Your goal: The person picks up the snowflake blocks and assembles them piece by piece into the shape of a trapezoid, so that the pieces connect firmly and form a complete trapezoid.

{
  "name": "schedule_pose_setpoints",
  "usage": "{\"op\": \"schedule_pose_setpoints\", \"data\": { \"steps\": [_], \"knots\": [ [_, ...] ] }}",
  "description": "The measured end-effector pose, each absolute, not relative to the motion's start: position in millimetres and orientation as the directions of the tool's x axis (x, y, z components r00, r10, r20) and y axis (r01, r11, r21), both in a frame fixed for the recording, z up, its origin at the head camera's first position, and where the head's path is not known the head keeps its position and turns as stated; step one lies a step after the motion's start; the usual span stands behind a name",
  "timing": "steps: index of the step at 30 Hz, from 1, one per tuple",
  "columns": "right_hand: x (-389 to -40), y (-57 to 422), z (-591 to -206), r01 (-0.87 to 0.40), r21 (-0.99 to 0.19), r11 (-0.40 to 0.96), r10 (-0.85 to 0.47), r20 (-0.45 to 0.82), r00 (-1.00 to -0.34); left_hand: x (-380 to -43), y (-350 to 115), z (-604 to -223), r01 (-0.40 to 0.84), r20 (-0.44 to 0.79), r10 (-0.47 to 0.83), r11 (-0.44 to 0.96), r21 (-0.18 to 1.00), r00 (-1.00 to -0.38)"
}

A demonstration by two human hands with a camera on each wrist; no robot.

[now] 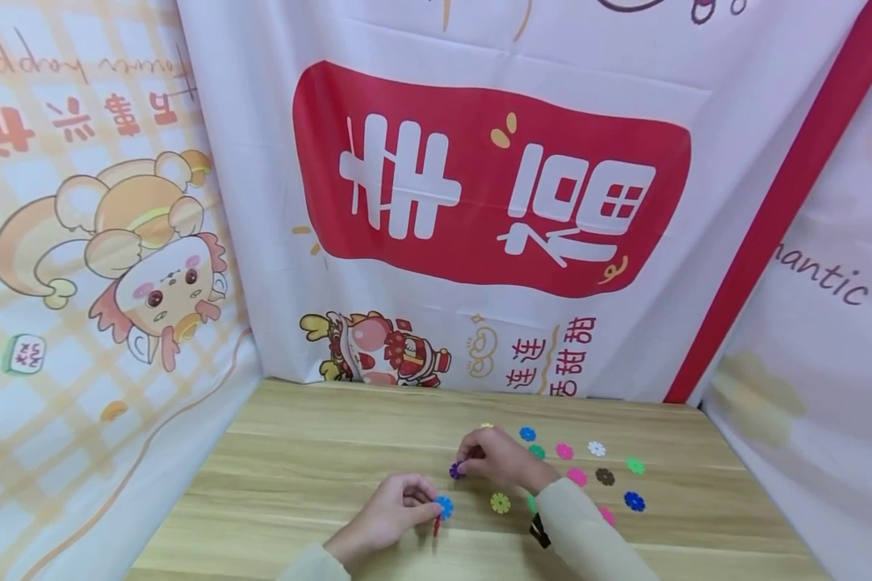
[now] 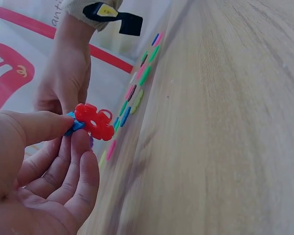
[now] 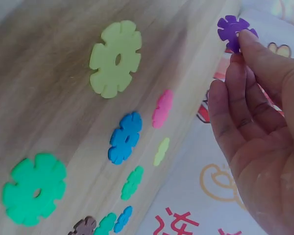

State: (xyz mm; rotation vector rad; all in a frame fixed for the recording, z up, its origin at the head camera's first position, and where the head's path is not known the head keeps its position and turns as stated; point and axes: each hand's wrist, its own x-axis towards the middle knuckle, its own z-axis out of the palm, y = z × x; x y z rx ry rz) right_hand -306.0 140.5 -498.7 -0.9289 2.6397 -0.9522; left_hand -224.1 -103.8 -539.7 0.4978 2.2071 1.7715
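Note:
My left hand (image 1: 395, 511) pinches a blue snowflake disc (image 1: 444, 507) between thumb and fingers. A red snowflake disc (image 2: 94, 121) is joined to the blue one and stands across it, its flower-shaped rim showing in the left wrist view. To the right and farther back, my right hand (image 1: 496, 457) pinches a purple snowflake disc (image 3: 232, 32) by its edge, between thumb and index finger, with the other fingers loosely bent. Both hands are held above the wooden table (image 1: 291, 460), with the purple disc a short way from the joined pair.
Several loose snowflake discs lie flat at the table's right side, among them a yellow-green one (image 1: 500, 503), a dark blue one (image 1: 634, 501), a white one (image 1: 597, 448) and a brown one (image 1: 605, 476). Printed cloth (image 1: 494, 339) hangs behind and on both sides.

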Motion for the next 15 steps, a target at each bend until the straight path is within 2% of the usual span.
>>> {"op": "schedule_pose_setpoints", "data": {
  "steps": [15],
  "knots": [
    [-269.3, 170.5, -485.9, -0.508, -0.764, 0.399, -0.605, 0.197, -0.771, -223.7, -97.1, -534.2, 0.040, -0.029, 0.435, 0.150, 0.988, -0.900]
  ]
}}
